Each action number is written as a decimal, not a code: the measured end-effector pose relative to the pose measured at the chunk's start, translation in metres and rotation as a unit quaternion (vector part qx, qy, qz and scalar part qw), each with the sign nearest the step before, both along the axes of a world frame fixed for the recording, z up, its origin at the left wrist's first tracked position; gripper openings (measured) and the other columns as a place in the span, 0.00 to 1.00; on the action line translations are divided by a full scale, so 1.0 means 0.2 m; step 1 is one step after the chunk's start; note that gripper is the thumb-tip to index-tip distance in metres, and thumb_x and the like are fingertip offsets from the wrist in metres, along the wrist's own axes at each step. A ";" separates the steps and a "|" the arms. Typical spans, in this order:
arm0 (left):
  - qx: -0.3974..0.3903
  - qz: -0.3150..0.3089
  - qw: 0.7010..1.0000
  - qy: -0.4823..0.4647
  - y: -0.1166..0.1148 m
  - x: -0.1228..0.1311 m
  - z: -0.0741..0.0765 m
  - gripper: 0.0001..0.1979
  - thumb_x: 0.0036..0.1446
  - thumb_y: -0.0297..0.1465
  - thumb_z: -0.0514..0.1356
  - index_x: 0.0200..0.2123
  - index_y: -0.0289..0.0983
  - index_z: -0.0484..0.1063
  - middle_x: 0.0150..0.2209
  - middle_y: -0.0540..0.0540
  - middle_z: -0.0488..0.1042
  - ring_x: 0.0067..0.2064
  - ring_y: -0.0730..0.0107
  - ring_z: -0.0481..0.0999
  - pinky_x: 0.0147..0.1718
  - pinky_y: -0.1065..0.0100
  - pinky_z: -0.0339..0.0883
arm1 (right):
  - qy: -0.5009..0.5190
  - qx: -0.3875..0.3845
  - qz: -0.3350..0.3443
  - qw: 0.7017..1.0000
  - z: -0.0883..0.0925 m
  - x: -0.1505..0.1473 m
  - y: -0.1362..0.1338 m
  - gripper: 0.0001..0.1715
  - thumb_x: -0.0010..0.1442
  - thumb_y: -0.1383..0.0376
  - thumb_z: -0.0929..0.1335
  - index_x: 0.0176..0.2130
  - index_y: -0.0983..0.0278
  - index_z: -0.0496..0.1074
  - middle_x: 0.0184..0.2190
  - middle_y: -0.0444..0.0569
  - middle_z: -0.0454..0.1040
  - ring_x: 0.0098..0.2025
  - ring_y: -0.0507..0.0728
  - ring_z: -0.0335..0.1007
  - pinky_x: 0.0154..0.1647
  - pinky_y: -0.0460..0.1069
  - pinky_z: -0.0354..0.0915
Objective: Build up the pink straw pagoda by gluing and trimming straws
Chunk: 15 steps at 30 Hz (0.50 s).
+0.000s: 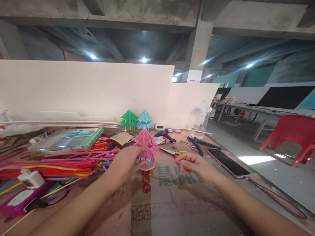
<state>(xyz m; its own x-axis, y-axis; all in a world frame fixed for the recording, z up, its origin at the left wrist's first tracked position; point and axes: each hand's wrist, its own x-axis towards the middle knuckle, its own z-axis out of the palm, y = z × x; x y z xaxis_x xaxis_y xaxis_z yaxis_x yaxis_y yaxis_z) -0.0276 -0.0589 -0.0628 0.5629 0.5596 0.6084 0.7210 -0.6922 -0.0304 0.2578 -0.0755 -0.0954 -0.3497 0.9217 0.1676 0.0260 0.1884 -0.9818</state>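
Observation:
A pink tiered pagoda model (147, 141), made of fuzzy pipe cleaners, stands on a small pale base in the middle of the table. My left hand (129, 160) is closed at its left side, with thumb and fingers on the lower tier. My right hand (193, 164) pinches the end of a pink pipe cleaner (168, 157), which stretches leftward to the model. Behind it are a green pagoda model (128, 120) and a light blue pagoda model (145, 120).
Bundles of coloured pipe cleaners (61, 165), a plastic case (71, 139) and a purple power strip (22, 200) lie left. A glue gun (165, 134), dark blue pliers (198, 143), phone (228, 162) and clear jar (201, 123) sit right. A white panel (86, 88) stands behind.

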 end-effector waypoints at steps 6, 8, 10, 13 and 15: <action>0.072 -0.017 0.997 0.018 0.00 0.01 0.00 0.12 0.60 0.31 0.56 0.47 0.37 0.69 0.38 0.44 0.74 0.40 0.62 0.73 0.38 0.63 0.67 | 0.016 0.008 0.018 1.000 0.01 -0.01 -0.02 0.22 0.51 0.51 0.72 0.36 0.65 0.71 0.21 0.44 0.71 0.25 0.51 0.66 0.28 0.47 0.63; 0.100 -0.031 0.994 0.017 0.00 0.01 0.00 0.09 0.62 0.30 0.54 0.42 0.38 0.72 0.37 0.44 0.74 0.39 0.64 0.72 0.37 0.64 0.66 | 0.017 0.006 0.014 1.000 0.02 -0.01 -0.03 0.22 0.51 0.50 0.72 0.37 0.64 0.70 0.21 0.43 0.71 0.24 0.51 0.66 0.28 0.47 0.63; 0.116 -0.041 0.992 0.011 0.00 0.01 0.00 0.09 0.62 0.30 0.54 0.39 0.38 0.73 0.38 0.45 0.74 0.39 0.64 0.72 0.37 0.64 0.64 | 0.018 0.003 0.012 1.000 0.02 -0.01 -0.04 0.23 0.51 0.50 0.72 0.37 0.64 0.70 0.20 0.43 0.71 0.24 0.51 0.66 0.28 0.47 0.63; 0.122 -0.065 0.990 0.006 0.00 0.01 0.00 0.07 0.61 0.30 0.54 0.37 0.38 0.73 0.37 0.47 0.77 0.39 0.66 0.72 0.38 0.64 0.62 | 0.024 -0.003 -0.001 1.000 0.02 -0.01 -0.04 0.23 0.50 0.50 0.72 0.38 0.64 0.71 0.21 0.43 0.71 0.24 0.51 0.66 0.28 0.47 0.63; 0.118 -0.077 0.990 0.002 0.00 0.01 0.00 0.07 0.61 0.30 0.55 0.36 0.38 0.72 0.34 0.49 0.77 0.37 0.67 0.72 0.37 0.65 0.61 | 0.041 -0.004 -0.021 0.999 0.02 -0.01 -0.04 0.23 0.49 0.50 0.73 0.38 0.64 0.72 0.21 0.43 0.72 0.24 0.50 0.67 0.28 0.46 0.63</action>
<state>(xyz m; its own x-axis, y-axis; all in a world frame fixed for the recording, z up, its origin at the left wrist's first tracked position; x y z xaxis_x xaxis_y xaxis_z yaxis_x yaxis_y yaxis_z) -0.0254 -0.0587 -0.0637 0.6324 0.3103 0.7097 0.6075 -0.7672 -0.2059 0.2559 -0.0831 -0.0908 -0.2971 0.9366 0.1856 -0.0461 0.1801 -0.9826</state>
